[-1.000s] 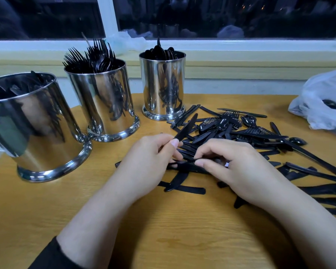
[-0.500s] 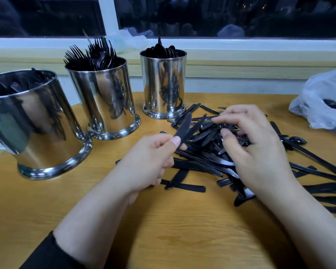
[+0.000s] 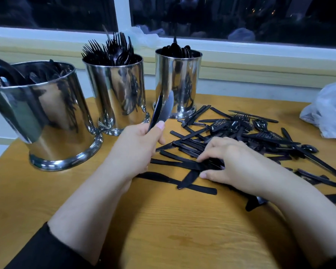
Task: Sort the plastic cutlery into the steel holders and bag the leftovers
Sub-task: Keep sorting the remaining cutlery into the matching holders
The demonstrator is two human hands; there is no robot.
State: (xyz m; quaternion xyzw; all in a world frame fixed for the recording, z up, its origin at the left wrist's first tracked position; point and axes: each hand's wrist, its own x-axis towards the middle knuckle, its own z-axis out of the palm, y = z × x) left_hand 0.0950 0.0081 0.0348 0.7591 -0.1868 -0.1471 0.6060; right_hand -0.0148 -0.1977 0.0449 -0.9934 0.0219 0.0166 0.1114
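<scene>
Knives (image 3: 160, 112) pinched in left grip (image 3: 136, 144); right grip (image 3: 229, 164) pinching from pile (image 3: 231, 136). We risk dropping loosely stacked blades.

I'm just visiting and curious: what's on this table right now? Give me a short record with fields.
Surface: wooden table by a window
Left holder: steel holder with dark cutlery, type unclear
Middle holder: steel holder full of forks
Right holder: steel holder packed with rounded handles or bowls
Loose pile: black plastic cutlery, unsorted, right of centre
Left hand: grips black knives, blades up
Right hand: fingers on a knife lying in the pile
Bag: plastic bag at far right edge
</scene>
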